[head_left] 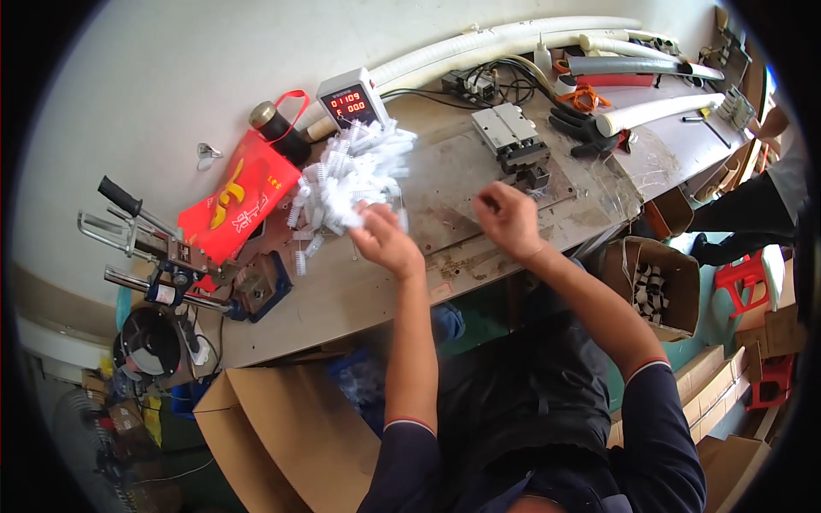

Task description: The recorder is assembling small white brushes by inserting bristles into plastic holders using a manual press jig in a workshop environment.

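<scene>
Head view: at a worn tabletop, the left hand closes on the edge of a heap of white ribbed plastic pieces beside a red bag. Right hand, curled shut, holds nothing visible. An open cardboard box below contains white strips.

Red bag, digital counter box, white foam tubes, open cardboard box, red stool
</scene>
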A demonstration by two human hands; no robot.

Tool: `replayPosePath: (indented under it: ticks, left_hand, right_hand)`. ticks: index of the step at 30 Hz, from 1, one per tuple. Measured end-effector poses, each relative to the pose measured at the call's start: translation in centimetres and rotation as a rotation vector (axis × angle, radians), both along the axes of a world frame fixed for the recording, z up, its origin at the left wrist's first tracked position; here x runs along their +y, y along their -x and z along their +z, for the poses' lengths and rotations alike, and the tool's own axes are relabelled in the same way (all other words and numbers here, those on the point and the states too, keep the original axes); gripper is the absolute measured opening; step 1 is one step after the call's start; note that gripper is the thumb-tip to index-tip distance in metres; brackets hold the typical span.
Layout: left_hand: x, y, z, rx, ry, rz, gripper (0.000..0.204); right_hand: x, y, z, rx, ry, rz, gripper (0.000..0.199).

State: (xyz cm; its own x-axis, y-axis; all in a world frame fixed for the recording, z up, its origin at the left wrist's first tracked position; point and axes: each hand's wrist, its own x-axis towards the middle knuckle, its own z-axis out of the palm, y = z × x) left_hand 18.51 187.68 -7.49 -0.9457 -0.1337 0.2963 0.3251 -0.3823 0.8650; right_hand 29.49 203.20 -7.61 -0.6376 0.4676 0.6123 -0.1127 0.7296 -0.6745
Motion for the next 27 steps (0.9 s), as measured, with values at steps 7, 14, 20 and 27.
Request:
replayPosePath:
  ticks: [7, 14, 20, 27]
  left_hand:
    - [-0.9, 0.8, 0.4, -0.124, -0.146, 0.244, 0.028]
    - [-1.0, 0.9, 0.3, -0.091, -0.148, 0.275, 0.029]
    - [-0.6, 0.5, 0.0, -0.068, -0.207, 0.281, 0.027]
    - [-0.4, 0.5, -0.3, -0.094, -0.161, 0.176, 0.024]
  right_hand:
    - [-5.7, 9.2, 0.9, -0.231, -0.197, 0.089, 0.011]
    - [-6.3, 12.0, 2.5, -0.539, -0.678, 0.379, 0.016]
    - [-5.7, 11.6, 2.4, -0.496, -0.917, 0.413, 0.011]
    - [-1.3, 0.6, 1.6, -0.474, -0.414, 0.156, 0.009]
